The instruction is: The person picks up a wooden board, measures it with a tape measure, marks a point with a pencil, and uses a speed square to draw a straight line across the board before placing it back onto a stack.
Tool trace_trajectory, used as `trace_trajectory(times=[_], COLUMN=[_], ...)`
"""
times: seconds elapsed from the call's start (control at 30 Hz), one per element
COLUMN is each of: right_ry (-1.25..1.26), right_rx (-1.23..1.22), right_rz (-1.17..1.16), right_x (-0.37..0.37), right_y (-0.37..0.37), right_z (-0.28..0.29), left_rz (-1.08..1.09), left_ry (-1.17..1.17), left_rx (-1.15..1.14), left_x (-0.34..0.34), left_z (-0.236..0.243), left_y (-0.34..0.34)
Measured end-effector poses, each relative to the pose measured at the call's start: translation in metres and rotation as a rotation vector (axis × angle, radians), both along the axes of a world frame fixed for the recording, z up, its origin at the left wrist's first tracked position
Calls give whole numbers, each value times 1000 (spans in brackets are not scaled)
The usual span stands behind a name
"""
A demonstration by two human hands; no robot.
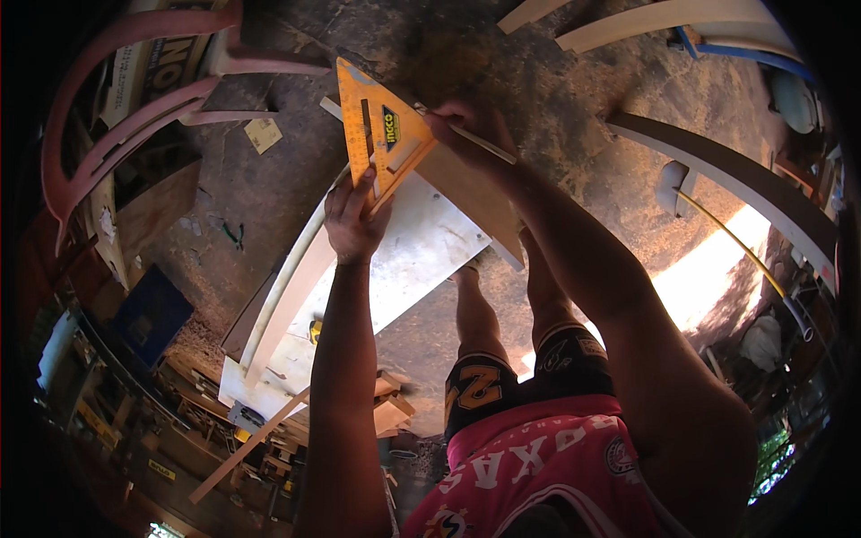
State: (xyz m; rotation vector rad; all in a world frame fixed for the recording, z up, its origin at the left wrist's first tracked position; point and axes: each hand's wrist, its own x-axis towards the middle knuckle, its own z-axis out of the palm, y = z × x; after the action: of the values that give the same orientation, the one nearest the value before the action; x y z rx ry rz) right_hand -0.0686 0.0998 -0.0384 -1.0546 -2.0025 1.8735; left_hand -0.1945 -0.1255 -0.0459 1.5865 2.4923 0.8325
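Note:
My left hand [354, 215] presses an orange triangular square [375, 134] flat against a pale wooden board [471, 193] that slants across the middle of the view. My right hand [471, 121] holds a pencil [484, 143] with its tip at the square's right edge, on the board. Under the board lies a wide white panel [421, 251]. Both forearms reach up from the lower edge of the picture.
A curved reddish chair frame [99, 117] stands at the upper left. Curved pale wooden pieces [664, 18] lie at the top right, a dark curved one [744, 184] at the right. Offcuts and scraps [386, 412] pile up on the dusty floor [574, 99] below the panel.

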Motion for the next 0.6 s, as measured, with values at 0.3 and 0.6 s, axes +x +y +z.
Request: trace_trajectory(times=[0.3, 0.6], right_ry=[-39, -204], right_rx=[-23, -173], right_rz=[-10, 134], right_x=[9, 153], right_y=[3, -22], right_z=[9, -30], left_rz=[0, 24], left_ry=[12, -16], left_rx=[-10, -16], left_x=[0, 3], left_z=[-3, 1], left_y=[-3, 0])
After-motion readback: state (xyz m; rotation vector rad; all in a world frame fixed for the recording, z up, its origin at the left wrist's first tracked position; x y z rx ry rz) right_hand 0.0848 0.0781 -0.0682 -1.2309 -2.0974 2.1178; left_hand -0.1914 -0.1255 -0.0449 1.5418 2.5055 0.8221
